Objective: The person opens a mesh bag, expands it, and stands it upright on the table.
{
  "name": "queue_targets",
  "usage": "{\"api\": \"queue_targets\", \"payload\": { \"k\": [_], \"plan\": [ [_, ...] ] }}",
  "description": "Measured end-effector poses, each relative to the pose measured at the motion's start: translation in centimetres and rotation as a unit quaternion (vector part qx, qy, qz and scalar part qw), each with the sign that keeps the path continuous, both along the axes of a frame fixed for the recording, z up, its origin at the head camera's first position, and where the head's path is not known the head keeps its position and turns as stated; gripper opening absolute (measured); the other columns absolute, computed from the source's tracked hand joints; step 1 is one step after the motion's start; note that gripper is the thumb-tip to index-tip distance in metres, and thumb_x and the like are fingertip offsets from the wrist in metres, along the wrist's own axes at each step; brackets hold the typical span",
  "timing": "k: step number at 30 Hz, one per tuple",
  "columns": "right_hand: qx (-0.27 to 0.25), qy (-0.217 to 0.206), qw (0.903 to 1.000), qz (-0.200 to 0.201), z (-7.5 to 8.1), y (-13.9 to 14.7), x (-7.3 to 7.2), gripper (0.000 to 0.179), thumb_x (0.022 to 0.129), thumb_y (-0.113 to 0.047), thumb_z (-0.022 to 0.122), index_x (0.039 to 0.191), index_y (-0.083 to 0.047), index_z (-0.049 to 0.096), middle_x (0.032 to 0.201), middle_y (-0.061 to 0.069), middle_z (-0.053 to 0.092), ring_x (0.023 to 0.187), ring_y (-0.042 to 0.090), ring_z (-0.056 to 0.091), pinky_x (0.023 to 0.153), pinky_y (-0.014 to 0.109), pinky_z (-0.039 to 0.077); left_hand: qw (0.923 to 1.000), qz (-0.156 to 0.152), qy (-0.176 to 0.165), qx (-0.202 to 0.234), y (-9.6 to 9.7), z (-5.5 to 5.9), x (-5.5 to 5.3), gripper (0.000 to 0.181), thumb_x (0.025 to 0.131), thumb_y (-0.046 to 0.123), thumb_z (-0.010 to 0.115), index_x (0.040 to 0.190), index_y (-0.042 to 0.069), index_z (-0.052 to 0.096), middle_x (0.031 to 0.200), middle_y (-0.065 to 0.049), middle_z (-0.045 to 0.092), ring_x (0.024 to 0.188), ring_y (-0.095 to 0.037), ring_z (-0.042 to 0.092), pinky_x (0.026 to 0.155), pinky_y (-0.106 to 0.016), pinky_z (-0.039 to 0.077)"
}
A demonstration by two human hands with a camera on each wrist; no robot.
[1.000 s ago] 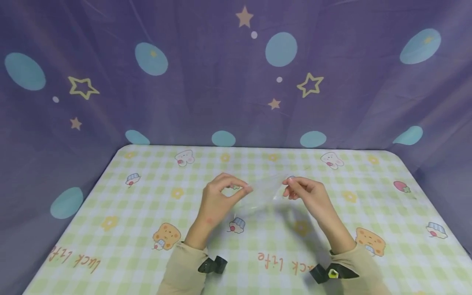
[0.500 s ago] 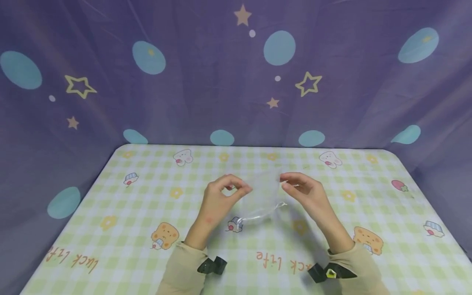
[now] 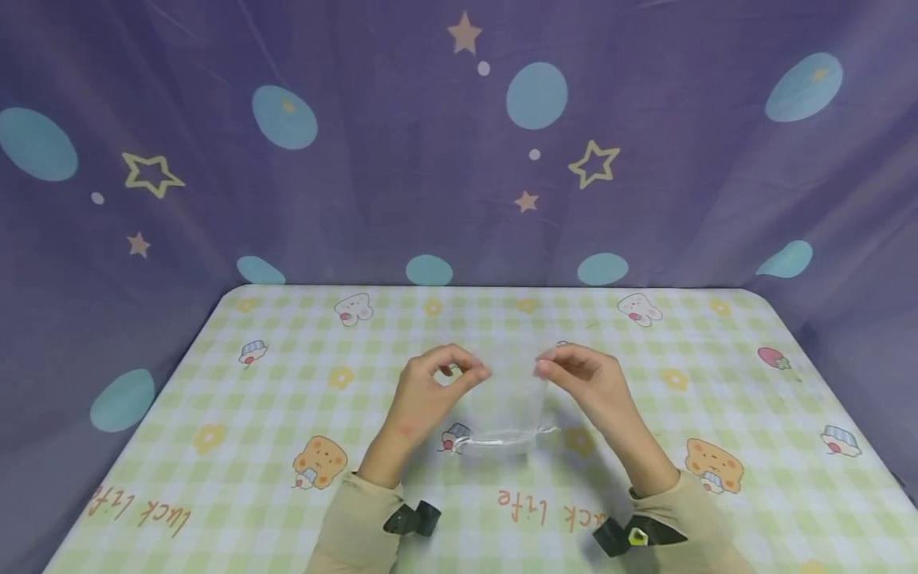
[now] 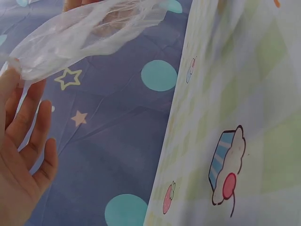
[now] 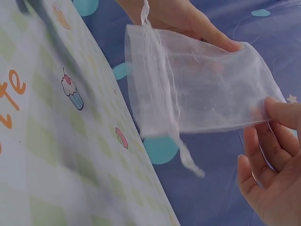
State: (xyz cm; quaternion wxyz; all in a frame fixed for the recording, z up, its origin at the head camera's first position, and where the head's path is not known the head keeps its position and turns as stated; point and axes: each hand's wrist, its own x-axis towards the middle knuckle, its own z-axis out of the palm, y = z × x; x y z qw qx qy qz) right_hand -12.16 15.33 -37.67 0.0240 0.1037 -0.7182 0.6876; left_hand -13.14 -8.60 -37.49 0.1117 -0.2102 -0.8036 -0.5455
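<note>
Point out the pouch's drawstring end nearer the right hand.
The drawstring end dangling below the sheer pouch in the right wrist view; the other end rises in front of the left hand.

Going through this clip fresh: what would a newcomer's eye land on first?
Probably the purple backdrop, its teal ovals and stars filling the view behind the tabletop, itself busy with green checks and cartoon prints. Next, the sheer white drawstring pouch, pinched between the left hand and right hand above the tabletop.
</note>
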Motion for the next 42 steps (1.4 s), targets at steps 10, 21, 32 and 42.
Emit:
{"api": "queue_targets", "payload": {
  "k": [10, 21, 32, 42],
  "plan": [
    [0.016, 0.004, 0.9998, -0.006, -0.1, 0.2, -0.2, 0.013, 0.091, -0.009, 0.072, 0.097, 0.003, 0.072, 0.097, 0.008, 0.073, 0.087, 0.014, 0.069, 0.083, 0.027, 0.055, 0.9986, -0.005, -0.040, -0.033, 0.6, -0.2, 0.1, 0.017, 0.090, 0.032, 0.074, 0.105, 0.024, 0.077, 0.099, 0.017, 0.071, 0.090, -0.004, 0.062, 0.080, -0.034, 0.050],
    [0.075, -0.010, 0.9971, 0.002, -0.3, -0.5, 0.1, 0.021, 0.091, -0.018, 0.073, 0.107, -0.004, 0.073, 0.108, 0.011, 0.070, 0.094, 0.017, 0.067, 0.085, 0.030, 0.053, 0.9988, 0.042, -0.023, -0.015, 1.1, -0.3, 0.3, 0.010, 0.085, 0.026, 0.080, 0.089, 0.018, 0.080, 0.084, 0.013, 0.070, 0.078, -0.005, 0.064, 0.078, -0.032, 0.051],
    [0.054, 0.007, 0.9984, -0.013, -0.6, -0.7, 0.1, 0.014, 0.091, -0.010, 0.073, 0.094, 0.004, 0.071, 0.091, -0.002, 0.071, 0.086, 0.015, 0.067, 0.080, 0.028, 0.054, 0.9968, 0.030, -0.072, -0.014, 1.4, 0.1, 0.5, 0.008, 0.084, 0.029, 0.081, 0.087, 0.022, 0.077, 0.087, 0.015, 0.069, 0.083, -0.004, 0.062, 0.080, -0.034, 0.049],
    [0.075, 0.009, 0.9966, -0.033, -0.4, -0.2, -0.1, 0.016, 0.090, -0.012, 0.073, 0.095, 0.003, 0.073, 0.090, 0.000, 0.073, 0.084, 0.015, 0.068, 0.080, 0.027, 0.054, 0.9942, -0.038, -0.082, -0.058, 1.0, 0.6, 0.8, 0.033, 0.084, 0.032, 0.080, 0.115, 0.027, 0.072, 0.108, 0.017, 0.069, 0.095, -0.005, 0.060, 0.083, -0.034, 0.048]
  ]
}}
